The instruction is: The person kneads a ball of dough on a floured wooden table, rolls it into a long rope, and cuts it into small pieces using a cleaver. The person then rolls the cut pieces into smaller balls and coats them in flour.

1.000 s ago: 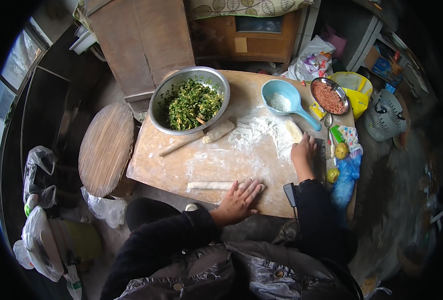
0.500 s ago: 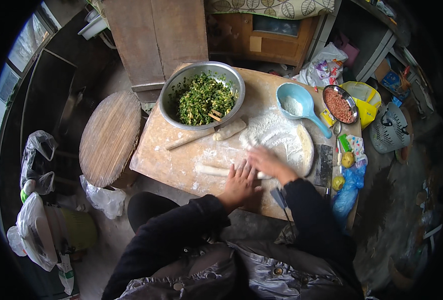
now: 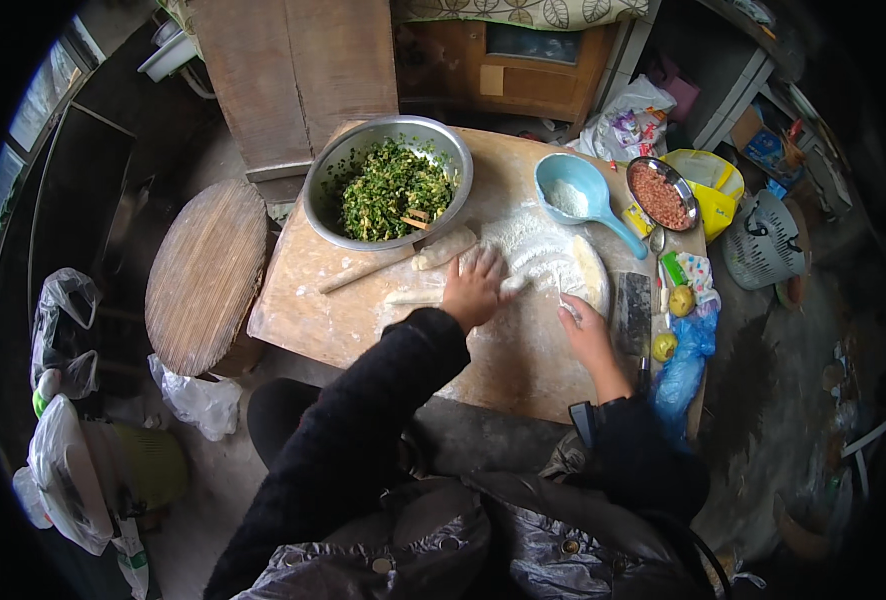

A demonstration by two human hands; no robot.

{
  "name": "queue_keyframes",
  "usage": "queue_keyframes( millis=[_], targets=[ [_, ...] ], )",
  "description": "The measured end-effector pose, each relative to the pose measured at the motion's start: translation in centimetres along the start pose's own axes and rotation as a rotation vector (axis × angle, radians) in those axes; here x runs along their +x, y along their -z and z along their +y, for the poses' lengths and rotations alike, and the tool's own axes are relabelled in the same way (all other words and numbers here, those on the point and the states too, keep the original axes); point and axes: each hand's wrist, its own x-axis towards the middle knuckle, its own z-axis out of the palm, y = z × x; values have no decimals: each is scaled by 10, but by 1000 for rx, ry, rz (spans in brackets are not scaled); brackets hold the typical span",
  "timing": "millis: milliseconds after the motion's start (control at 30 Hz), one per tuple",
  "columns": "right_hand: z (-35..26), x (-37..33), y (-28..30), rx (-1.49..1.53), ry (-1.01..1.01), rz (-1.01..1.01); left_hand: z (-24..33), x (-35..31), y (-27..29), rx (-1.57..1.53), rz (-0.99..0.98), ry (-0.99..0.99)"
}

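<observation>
A pale dough rope (image 3: 413, 298) lies on the floured wooden board (image 3: 363, 335). My left hand (image 3: 476, 290) rests over its right part, fingers spread and palm down. To the right, my right hand (image 3: 585, 325) is at the near edge of the loose flour (image 3: 548, 250), its fingers drawn together. What they pinch, if anything, is too small to make out. Just beyond my left hand lies a lump of dough (image 3: 445, 248), next to a thin rolling pin (image 3: 363, 272). A flat, pale sheet (image 3: 591, 275), probably dough, curves along the flour's right side.
A steel bowl of chopped greens (image 3: 388, 190) stands at the back left of the board. At the back right are a blue ladle with flour (image 3: 570, 185) and a plate of minced meat (image 3: 661, 195). A cleaver (image 3: 632, 300) and yellow-green fruits (image 3: 681, 300) line the right edge.
My right hand has left the dough rope and moved right to the flour. My left hand has slid slightly farther away and stays on the rope. The whole view has shifted a little.
</observation>
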Motion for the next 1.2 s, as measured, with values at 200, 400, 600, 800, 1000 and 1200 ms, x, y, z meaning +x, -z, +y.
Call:
queue_keyframes(
  millis=[200,400,600,800,1000,1200],
  targets=[
    [8,-21,-15,-130,152,145,36,-88,-8,33,17,-139],
    [2,-24,-28,-61,132,203,19,-55,-10,-109,73,-93],
    [-34,-53,-67,-213,235,95,-27,-18,1,-691,82,43],
    [-64,-52,-119,-577,498,-502,-38,-25,10,-1044,-49,348],
    [-30,4,-61,-748,255,-326,-14,-45,10,-772,273,364],
    [-13,-39,-19,-532,196,-159,63,-86,-18,-36,246,-131]
  ],
)
